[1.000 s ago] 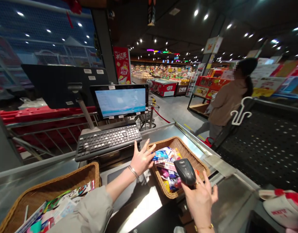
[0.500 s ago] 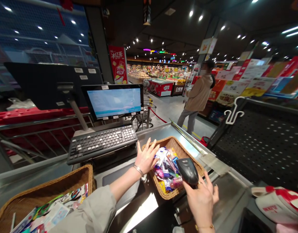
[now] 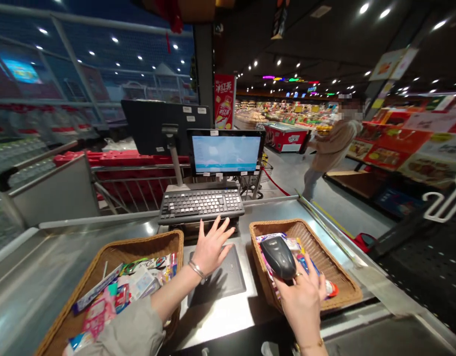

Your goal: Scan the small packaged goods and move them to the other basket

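A black barcode scanner (image 3: 277, 257) rests in the grip of my right hand (image 3: 302, 294), held over the right wicker basket (image 3: 330, 259). Small colourful packages (image 3: 305, 262) lie in that basket, partly hidden by the scanner and hand. My left hand (image 3: 211, 249) is spread out and holds nothing. It hovers above a grey pad (image 3: 231, 279) on the metal counter, just in front of the keyboard (image 3: 202, 202). The left wicker basket (image 3: 98, 252) contains several packaged goods (image 3: 120, 291), with my left sleeve covering part of them.
Behind the keyboard stands a lit monitor (image 3: 226, 154), with a second screen (image 3: 164, 126) turned away. Metal counter edges (image 3: 98, 217) run along the far side. A person (image 3: 330, 148) stands beyond the counter at the right. A white hook (image 3: 445, 198) hangs on the black panel.
My view has swung left, bringing the left basket more fully into sight. My left hand has moved away from the right basket to over the counter. The scanner stays in my right hand.
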### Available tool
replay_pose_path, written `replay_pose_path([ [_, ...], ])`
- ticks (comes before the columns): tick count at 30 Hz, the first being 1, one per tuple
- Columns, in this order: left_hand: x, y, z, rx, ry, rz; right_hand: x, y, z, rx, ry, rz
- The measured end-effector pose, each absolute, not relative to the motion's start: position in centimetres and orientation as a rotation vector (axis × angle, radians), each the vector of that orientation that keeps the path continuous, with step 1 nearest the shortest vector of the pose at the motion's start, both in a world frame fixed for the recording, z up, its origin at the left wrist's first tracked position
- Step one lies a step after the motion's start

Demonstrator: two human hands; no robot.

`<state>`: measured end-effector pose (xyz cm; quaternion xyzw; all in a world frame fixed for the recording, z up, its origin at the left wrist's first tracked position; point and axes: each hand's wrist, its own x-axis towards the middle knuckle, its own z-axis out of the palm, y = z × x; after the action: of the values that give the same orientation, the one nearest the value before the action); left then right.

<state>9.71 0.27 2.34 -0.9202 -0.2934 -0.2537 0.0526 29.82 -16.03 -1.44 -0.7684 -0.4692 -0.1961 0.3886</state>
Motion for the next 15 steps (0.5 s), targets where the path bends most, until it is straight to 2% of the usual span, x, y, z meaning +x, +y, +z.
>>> replay_pose_path([
  [15,-3.6,-1.9,-1.1,-2.579,-1.423,-0.647,22.9,-12.0,-1.7,-1.838,-1.488,-0.267],
])
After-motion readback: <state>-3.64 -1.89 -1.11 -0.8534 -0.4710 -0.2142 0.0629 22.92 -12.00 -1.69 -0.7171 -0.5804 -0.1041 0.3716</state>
